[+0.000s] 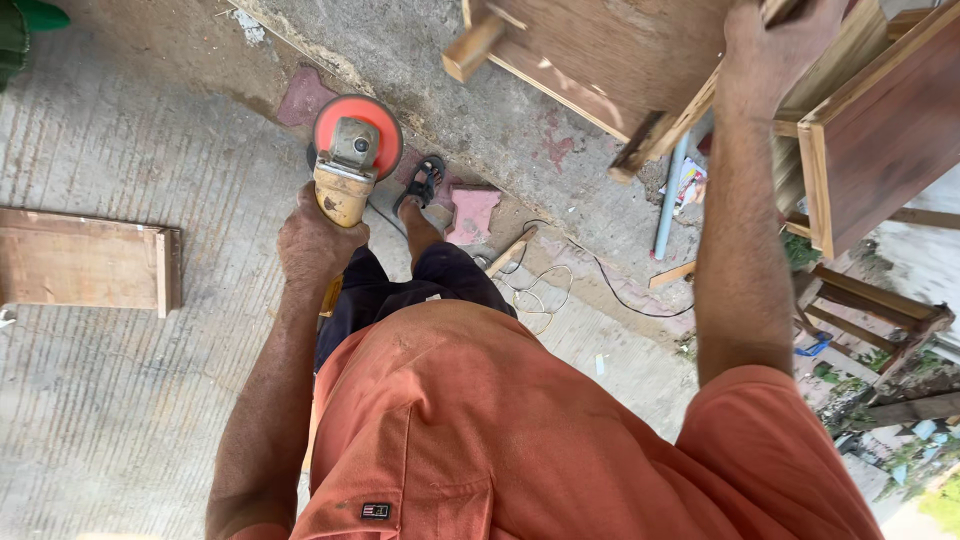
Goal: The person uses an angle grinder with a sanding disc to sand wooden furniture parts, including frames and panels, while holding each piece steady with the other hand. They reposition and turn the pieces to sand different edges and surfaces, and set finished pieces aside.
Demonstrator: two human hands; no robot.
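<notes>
The grinder point(345, 165) is a yellow, dust-worn angle grinder with a grey metal head and a round orange-red disc; it hangs low at the person's left side, disc facing up toward the camera, above the concrete floor point(120, 400). A wooden frame point(620, 60) of brown board and pale battens is raised at the upper right, tilted, one batten end jutting out at its left. Around them: a flat wooden panel point(85, 262) lies on the floor at the left, well apart from the grinder; a sandalled foot point(422, 185) stands just beside the disc; a thin cable point(590, 270) loops across the floor near a grey pipe point(670, 200); a second wooden cabinet point(880, 140) stands at the right edge, with a small wooden stool point(870, 315) below it. The orange shirt point(520, 430) fills the lower middle and hides the floor beneath. The left hand point(312, 245) is closed around the grinder's body. The right hand point(775, 45) is closed on the frame's edge, arm stretched upward.
</notes>
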